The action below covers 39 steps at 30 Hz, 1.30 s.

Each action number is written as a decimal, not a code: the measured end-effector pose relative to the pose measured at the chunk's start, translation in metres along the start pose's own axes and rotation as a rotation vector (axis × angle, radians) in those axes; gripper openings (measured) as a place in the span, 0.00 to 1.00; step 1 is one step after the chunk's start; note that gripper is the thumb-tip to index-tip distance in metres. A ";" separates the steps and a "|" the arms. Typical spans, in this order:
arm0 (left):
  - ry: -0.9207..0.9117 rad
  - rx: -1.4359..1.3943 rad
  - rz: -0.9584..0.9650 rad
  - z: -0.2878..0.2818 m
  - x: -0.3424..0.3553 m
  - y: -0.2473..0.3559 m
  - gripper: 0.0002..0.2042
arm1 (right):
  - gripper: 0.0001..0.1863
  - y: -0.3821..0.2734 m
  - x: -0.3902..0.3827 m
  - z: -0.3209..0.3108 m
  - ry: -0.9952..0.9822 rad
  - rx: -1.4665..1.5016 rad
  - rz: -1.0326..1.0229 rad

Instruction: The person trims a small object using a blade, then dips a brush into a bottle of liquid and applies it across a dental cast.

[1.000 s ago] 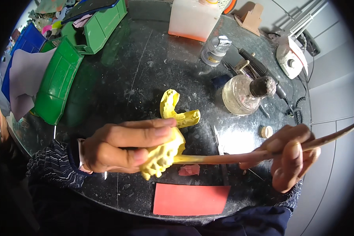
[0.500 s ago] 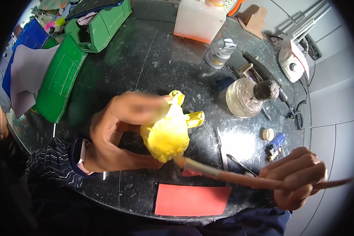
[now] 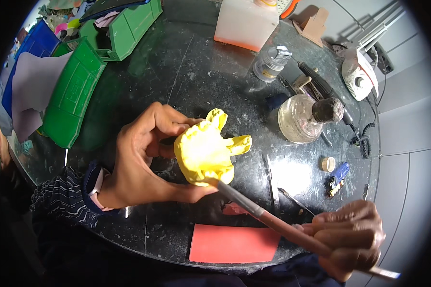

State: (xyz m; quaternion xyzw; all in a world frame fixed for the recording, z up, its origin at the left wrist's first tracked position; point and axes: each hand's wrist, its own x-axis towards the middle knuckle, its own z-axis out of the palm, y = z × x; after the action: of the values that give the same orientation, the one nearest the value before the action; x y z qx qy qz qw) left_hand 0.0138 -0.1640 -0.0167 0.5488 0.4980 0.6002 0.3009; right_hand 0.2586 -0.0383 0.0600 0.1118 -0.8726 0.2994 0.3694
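Observation:
My left hand (image 3: 141, 158) grips a yellow dental cast (image 3: 203, 153) between thumb and fingers, above the dark tabletop. The cast has a row of bumps like teeth along its edge and two stubs jutting out on its right side. In my right hand (image 3: 352, 234), fingers closed, is a wax knife (image 3: 292, 232) with a long brown handle and a metal front. Its tip meets the lower edge of the cast beside my left thumb. Below lies a flat red wax sheet (image 3: 234, 243), with a small pink wax scrap (image 3: 234, 208) nearby.
A glass spirit lamp (image 3: 299, 119) with a dark cap stands right of the cast. Metal tools (image 3: 274, 184), a round cap (image 3: 327, 164) and a blue lighter-like object (image 3: 339, 174) lie nearer. Green bins (image 3: 76, 91) are left; a handpiece (image 3: 316, 81) and a white container (image 3: 246, 24) sit farther back.
The wax knife's handle end has swung down, so it slants more steeply. My left fingers have shifted on the cast, which has turned and shows its toothed edge more.

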 end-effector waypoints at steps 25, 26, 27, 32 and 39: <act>0.117 0.226 0.157 -0.009 -0.004 -0.006 0.33 | 0.02 0.007 0.009 0.032 -0.038 -0.128 -0.320; 0.104 0.246 0.146 -0.010 -0.004 -0.007 0.33 | 0.02 0.007 0.011 0.031 -0.027 -0.090 -0.329; 0.103 0.245 0.147 -0.009 -0.004 -0.006 0.33 | 0.02 0.006 0.011 0.031 -0.028 -0.092 -0.328; 0.090 0.349 0.138 -0.011 -0.006 -0.002 0.34 | 0.06 0.005 0.004 0.025 -0.066 -0.189 -0.247; 0.066 0.423 0.197 -0.009 -0.004 0.002 0.34 | 0.05 0.001 0.003 0.013 -0.174 -0.266 -0.200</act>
State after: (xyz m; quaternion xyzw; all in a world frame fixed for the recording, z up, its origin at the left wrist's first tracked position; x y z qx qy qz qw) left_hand 0.0070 -0.1710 -0.0151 0.6257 0.5664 0.5264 0.1028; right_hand 0.2488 -0.0454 0.0552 0.1737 -0.9177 0.1321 0.3321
